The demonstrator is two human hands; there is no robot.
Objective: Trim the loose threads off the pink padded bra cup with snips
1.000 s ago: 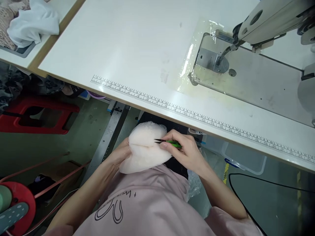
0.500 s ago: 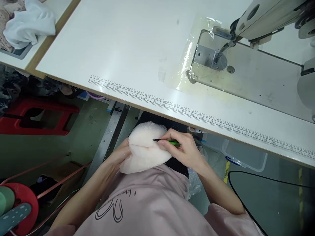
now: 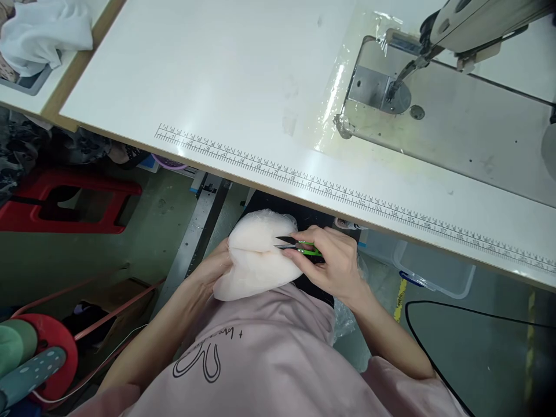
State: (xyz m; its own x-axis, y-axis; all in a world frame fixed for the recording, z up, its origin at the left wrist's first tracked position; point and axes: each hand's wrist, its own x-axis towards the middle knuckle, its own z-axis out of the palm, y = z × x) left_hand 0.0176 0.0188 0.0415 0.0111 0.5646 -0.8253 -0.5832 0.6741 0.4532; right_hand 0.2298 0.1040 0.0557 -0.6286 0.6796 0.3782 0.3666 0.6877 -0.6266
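In my lap, below the table edge, my left hand [image 3: 214, 267] holds a pale pink padded piece [image 3: 256, 255] from its left side. My right hand [image 3: 334, 263] grips small green-handled thread snips [image 3: 299, 246]. The dark blades are parted and point left, resting on the crease across the padded piece. Both hands sit just above my pink shirt.
A white sewing table [image 3: 226, 87] with a printed ruler [image 3: 339, 194] along its front edge spans the view. The sewing machine [image 3: 434, 63] stands at the upper right. A red stool [image 3: 65, 202] is on the floor to the left, a clear plastic bin [image 3: 434, 269] under the table to the right, white cloth [image 3: 43, 29] at the top left.
The snips' blades, closed half a second ago, are parted again now. The view has shifted slightly. Both hands stay on the padded piece.
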